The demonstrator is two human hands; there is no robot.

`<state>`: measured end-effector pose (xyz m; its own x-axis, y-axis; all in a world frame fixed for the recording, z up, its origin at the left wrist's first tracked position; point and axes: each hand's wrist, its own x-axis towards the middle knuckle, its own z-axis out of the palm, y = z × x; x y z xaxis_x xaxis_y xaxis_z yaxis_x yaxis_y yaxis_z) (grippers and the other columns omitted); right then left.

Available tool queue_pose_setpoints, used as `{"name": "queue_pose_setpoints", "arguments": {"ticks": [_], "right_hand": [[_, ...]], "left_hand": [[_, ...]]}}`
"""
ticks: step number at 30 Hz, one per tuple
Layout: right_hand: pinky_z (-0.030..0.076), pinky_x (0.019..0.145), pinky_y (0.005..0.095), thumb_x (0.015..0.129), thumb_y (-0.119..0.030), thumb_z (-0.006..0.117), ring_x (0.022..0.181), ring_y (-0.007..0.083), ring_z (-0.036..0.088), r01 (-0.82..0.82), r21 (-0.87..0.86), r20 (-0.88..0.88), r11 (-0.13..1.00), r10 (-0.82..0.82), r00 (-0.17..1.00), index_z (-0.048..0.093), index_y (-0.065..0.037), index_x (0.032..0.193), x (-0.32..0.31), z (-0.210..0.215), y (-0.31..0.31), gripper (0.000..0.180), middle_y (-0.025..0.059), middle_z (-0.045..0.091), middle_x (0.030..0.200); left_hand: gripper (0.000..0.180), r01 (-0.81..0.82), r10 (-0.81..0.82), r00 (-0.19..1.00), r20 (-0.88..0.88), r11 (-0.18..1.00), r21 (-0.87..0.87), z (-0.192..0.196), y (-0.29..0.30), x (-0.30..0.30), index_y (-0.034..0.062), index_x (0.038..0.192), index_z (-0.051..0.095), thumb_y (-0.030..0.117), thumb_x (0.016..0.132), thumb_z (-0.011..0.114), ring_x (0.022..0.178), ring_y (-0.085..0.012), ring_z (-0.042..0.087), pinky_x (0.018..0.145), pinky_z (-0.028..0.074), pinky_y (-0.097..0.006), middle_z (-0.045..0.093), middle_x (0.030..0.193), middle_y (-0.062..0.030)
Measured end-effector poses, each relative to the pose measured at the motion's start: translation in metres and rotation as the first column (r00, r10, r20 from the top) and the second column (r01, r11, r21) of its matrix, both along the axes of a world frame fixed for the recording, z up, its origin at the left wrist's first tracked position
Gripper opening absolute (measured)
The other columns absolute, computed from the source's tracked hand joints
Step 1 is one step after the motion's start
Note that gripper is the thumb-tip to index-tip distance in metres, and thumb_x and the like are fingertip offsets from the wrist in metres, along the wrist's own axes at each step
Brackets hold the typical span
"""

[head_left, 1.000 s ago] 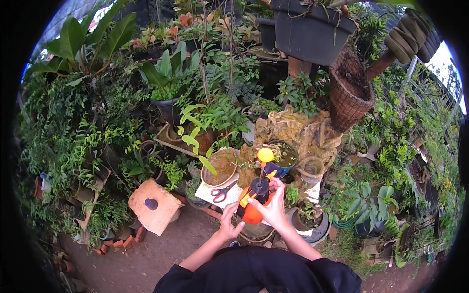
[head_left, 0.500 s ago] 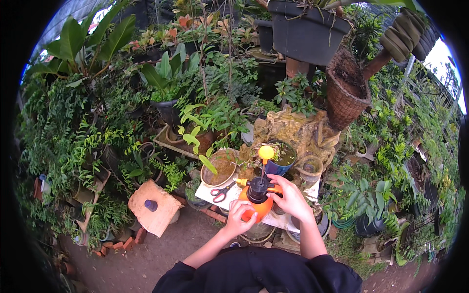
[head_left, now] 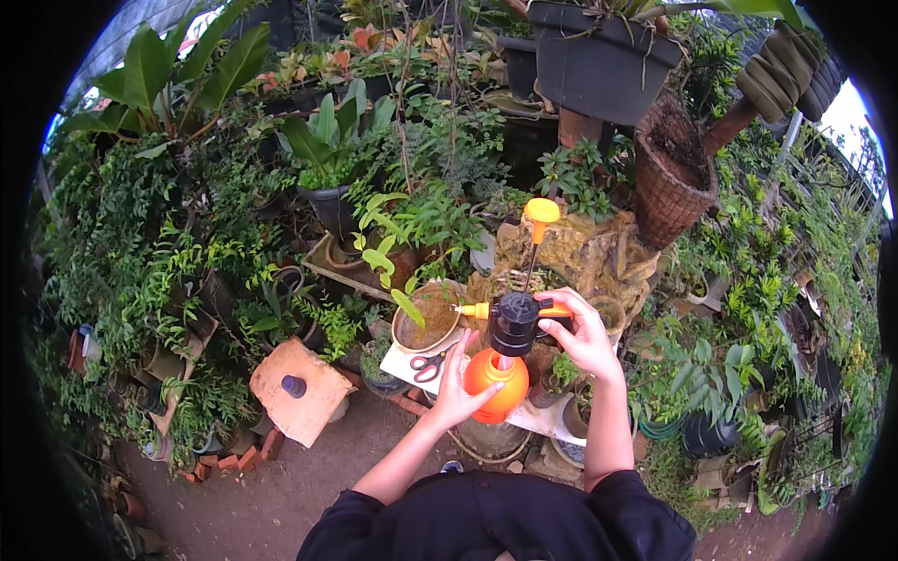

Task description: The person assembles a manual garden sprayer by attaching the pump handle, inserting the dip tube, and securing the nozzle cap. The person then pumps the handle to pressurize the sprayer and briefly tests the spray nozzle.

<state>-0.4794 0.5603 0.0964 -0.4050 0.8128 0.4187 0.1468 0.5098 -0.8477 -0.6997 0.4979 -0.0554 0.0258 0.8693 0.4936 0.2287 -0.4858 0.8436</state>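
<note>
The round orange body of a pump sprayer (head_left: 496, 383) is in my left hand (head_left: 456, 391), whose fingers and thumb lie against its side. My right hand (head_left: 586, 338) grips the sprayer's black pump head (head_left: 514, 323) by its side. The head sits above the bottle's neck, and a pale tube shows between the two. A yellow knob (head_left: 542, 211) stands up on a thin rod from the head, and a yellow nozzle (head_left: 472, 310) points left. Scissors (head_left: 428, 366) with black and red handles lie on the white board beside the bottle.
A shallow round bowl of soil (head_left: 430, 318) stands on the white board (head_left: 398, 363). Behind it are rough rockwork (head_left: 538, 245) and potted plants. A square slab (head_left: 301, 393) bearing a small dark pot (head_left: 294, 386) is at left. A black planter (head_left: 603, 65) hangs above.
My right hand has raised the pump head up and slightly right off the orange bottle, and the yellow knob stands higher. My left hand has shifted along the bottle's side.
</note>
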Motion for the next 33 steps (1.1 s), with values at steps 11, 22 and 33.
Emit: {"name": "queue_pose_setpoints", "arguments": {"ticks": [11, 22, 33], "right_hand": [[0.047, 0.096, 0.0294, 0.093, -0.011, 0.070, 0.111, 0.0145, 0.058, 0.312, 0.112, -0.386, 0.944, -0.248, 0.889, 0.060, -0.001, 0.127, 0.033, 0.042, -0.003, 0.036, 0.0074, 0.060, 0.126], [0.049, 0.070, 0.0254, 0.097, -0.015, 0.066, 0.090, 0.0099, 0.062, 0.306, -0.147, -0.664, 0.941, -0.323, 0.674, 0.059, -0.004, 0.128, 0.050, 0.020, 0.012, 0.033, 0.0023, 0.066, 0.111], [0.052, 0.070, 0.0283, 0.100, -0.016, 0.062, 0.090, 0.0132, 0.062, 0.137, -0.350, -0.775, 0.927, -0.369, 0.513, 0.055, -0.006, 0.124, 0.031, -0.013, 0.005, 0.027, 0.0037, 0.064, 0.107]], "left_hand": [[0.074, 0.032, -0.029, 0.994, 0.103, 0.999, -0.025, 0.006, 0.000, 0.001, 0.0037, 0.148, 0.043, 0.013, 0.083, 0.078, 0.126, -0.0253, 0.055, 0.110, 0.040, -0.042, 0.058, 0.136, -0.0165], [0.050, 0.153, -0.162, 0.872, 0.461, 0.987, 0.058, 0.048, 0.014, 0.003, -0.0021, 0.136, 0.054, -0.001, 0.089, 0.069, 0.108, -0.0175, 0.061, 0.100, 0.048, -0.033, 0.064, 0.117, -0.0106], [0.058, 0.239, -0.212, 0.456, 0.864, 0.965, 0.111, 0.072, 0.020, -0.017, -0.0003, 0.146, 0.036, 0.013, 0.097, 0.065, 0.122, -0.0231, 0.057, 0.107, 0.046, -0.038, 0.055, 0.133, -0.0162]]}}
